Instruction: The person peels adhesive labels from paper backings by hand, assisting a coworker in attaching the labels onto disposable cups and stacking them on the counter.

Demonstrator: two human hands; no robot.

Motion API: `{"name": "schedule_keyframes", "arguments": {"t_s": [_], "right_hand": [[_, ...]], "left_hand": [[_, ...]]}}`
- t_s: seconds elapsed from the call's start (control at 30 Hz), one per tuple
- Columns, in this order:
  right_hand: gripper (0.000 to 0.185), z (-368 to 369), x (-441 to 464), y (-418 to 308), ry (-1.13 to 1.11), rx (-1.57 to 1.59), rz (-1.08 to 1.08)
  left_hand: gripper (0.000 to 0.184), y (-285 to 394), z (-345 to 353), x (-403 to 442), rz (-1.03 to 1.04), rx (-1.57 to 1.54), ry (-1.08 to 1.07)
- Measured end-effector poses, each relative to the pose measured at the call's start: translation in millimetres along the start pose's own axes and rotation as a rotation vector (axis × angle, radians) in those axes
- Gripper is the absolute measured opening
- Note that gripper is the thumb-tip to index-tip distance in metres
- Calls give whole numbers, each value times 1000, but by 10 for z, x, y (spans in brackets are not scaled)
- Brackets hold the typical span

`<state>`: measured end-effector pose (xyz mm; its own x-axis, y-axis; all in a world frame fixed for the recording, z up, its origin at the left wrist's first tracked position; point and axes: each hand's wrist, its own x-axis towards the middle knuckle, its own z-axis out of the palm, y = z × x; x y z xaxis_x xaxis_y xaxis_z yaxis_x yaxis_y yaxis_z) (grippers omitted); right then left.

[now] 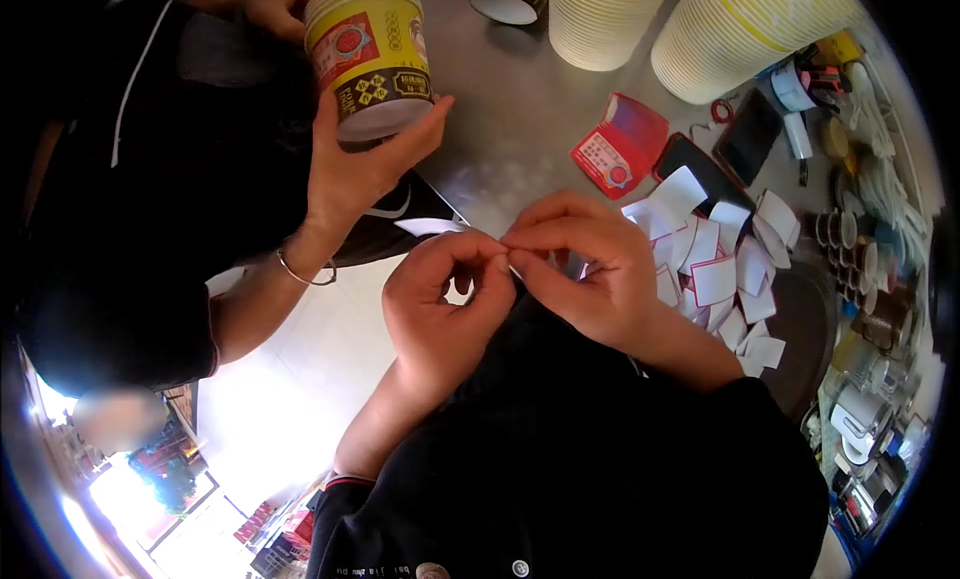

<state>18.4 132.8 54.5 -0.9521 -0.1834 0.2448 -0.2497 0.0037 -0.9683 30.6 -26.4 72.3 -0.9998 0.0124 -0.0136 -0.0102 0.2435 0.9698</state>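
Observation:
Near the middle of the view, my left hand (445, 304) and my right hand (590, 269) meet fingertip to fingertip, both pinched closed. A white paper piece (430, 226) sticks out behind my left hand's fingers; its other end is hidden there. A thin white edge shows at my right fingertips. Just right of my right hand lies a loose pile of white paper pieces (713, 281), some with red borders. Beyond it is a red printed packet (620, 147).
At the left, a co-worker's hands hold a yellow printed paper tub (368, 59). Stacks of tubs (605, 19) stand at the table's (500, 144) back. Two dark phones (750, 137) lie behind the pile. Shelves with cups and containers (865, 419) line the far right.

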Motion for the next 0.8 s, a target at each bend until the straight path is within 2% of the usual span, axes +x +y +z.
{"name": "schedule_keyframes", "arguments": {"t_s": [0.07, 0.13, 0.17, 0.2, 0.27, 0.3, 0.33, 0.4, 0.43, 0.47, 0.53, 0.57, 0.63, 0.7, 0.77, 0.8], "right_hand": [[14, -31, -29, 9, -8, -28, -7], [8, -51, -41, 27, -27, 134, 234], [5, -55, -41, 23, -10, 171, 307], [5, -114, -62, 56, -4, 166, 316], [8, -315, -69, 195, 174, 161, 262], [11, -413, -67, 264, 368, 116, 168], [10, -597, -58, 279, 458, 153, 151], [8, -852, -35, 230, 711, -123, 61], [8, -915, -45, 193, 718, -123, 63], [9, -974, -63, 151, 753, -158, 39], [10, -1020, -84, 98, 786, -201, 10], [11, -999, -87, 67, 779, -163, -14], [11, -980, -96, 60, 778, -125, -41], [11, -970, -147, 104, 741, -156, -26], [10, -935, -164, 106, 720, -149, -22], [9, -920, -164, 105, 693, -141, -25]], "left_hand": [[10, -11, 37, -4, 11, 3, -14], [11, -12, 47, -20, 2, 44, -19], [12, -14, 29, -29, -97, -50, -66], [12, -34, 3, -30, -105, -55, -74], [9, -108, -33, 1, -454, -705, -114], [9, -167, -26, 4, -454, -706, -115], [8, -253, -22, -4, -529, -745, -145], [10, -511, 23, 4, -654, -729, -251], [13, -544, 146, 32, -728, -427, -322], [16, -675, 283, 30, -691, -222, -464], [20, -838, 488, 76, -613, -31, -780], [20, -954, 571, 102, -609, -33, -781], [22, -1151, 713, 196, -248, 350, -537], [18, -1061, 873, 430, -127, 393, -331], [42, -979, 1011, 636, 10, 588, -261], [42, -893, 1091, 710, 12, 588, -263]]}}
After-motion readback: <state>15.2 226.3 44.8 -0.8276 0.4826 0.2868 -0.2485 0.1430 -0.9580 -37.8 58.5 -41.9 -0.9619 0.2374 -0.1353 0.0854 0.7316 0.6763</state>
